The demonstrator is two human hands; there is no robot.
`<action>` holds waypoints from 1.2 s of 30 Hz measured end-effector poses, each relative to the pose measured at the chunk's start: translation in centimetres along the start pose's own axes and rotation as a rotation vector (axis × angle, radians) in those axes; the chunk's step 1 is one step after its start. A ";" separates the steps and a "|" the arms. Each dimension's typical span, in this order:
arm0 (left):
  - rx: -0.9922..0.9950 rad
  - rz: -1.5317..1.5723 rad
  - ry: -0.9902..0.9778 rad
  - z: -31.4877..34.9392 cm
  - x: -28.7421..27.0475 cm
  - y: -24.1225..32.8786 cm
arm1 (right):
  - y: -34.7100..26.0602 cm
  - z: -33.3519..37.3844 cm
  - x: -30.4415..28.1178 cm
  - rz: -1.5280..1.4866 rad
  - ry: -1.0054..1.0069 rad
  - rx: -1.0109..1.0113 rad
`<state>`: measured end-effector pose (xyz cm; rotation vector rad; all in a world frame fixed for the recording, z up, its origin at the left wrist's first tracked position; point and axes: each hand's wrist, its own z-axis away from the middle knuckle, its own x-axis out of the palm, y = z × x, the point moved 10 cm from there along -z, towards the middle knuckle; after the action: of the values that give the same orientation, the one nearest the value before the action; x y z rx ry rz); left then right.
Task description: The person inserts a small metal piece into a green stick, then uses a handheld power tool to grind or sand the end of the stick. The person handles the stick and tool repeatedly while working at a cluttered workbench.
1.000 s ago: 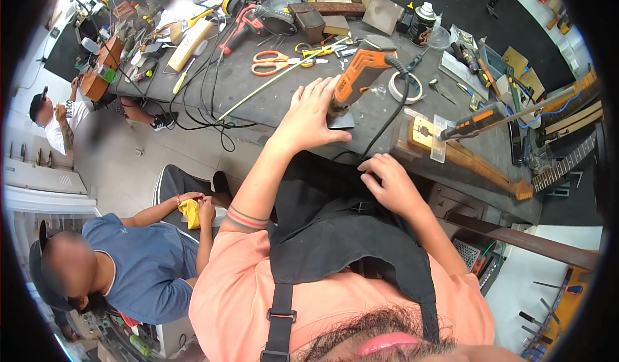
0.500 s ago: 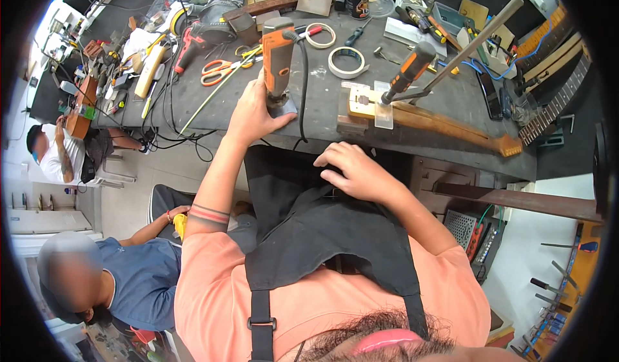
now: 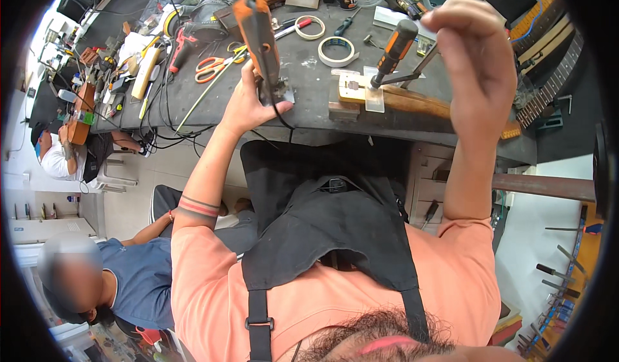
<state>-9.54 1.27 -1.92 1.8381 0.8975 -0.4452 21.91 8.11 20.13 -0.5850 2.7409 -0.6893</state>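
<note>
My left hand [image 3: 246,109] wraps round the lower end of an orange-and-grey corded power tool [image 3: 259,39], its thumb stretched out to the right. The tool stands tilted over a small flat grey piece at the bench's front edge. My right hand [image 3: 480,71] is raised above the bench, fingers bent, with a gap between them and the thumb; nothing shows in it. Behind it is a bar clamp with an orange-and-black handle [image 3: 396,47]. The clamp presses a clear plate [image 3: 374,100] onto a wooden guitar neck [image 3: 416,100]. My right hand hides part of the clamp bar and neck.
Tape rolls [image 3: 337,52], orange scissors [image 3: 209,70], a screwdriver [image 3: 349,23] and loose cables lie on the dark bench. Another guitar neck [image 3: 548,84] leans at the right. One person [image 3: 138,278] sits close on my left; another [image 3: 61,155] sits farther off.
My right hand has risen from in front of the apron to above the clamp. The power tool in my left hand has tipped left. The view has shifted slightly.
</note>
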 end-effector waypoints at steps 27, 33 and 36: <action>0.222 0.145 -0.089 -5.8 7.3 10.4 | 13.1 -0.9 6.2 -0.666 -0.452 0.722; 0.297 0.027 -0.096 -5.9 7.2 11.4 | 12.8 0.4 7.8 -0.832 -0.739 0.648; 0.339 0.036 -0.066 -6.0 7.4 11.8 | 12.4 -0.2 7.3 -0.579 -0.785 0.713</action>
<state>3.61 6.85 3.25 2.1287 0.7781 -0.6640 11.39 14.97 13.10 -1.1512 1.4653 -1.1628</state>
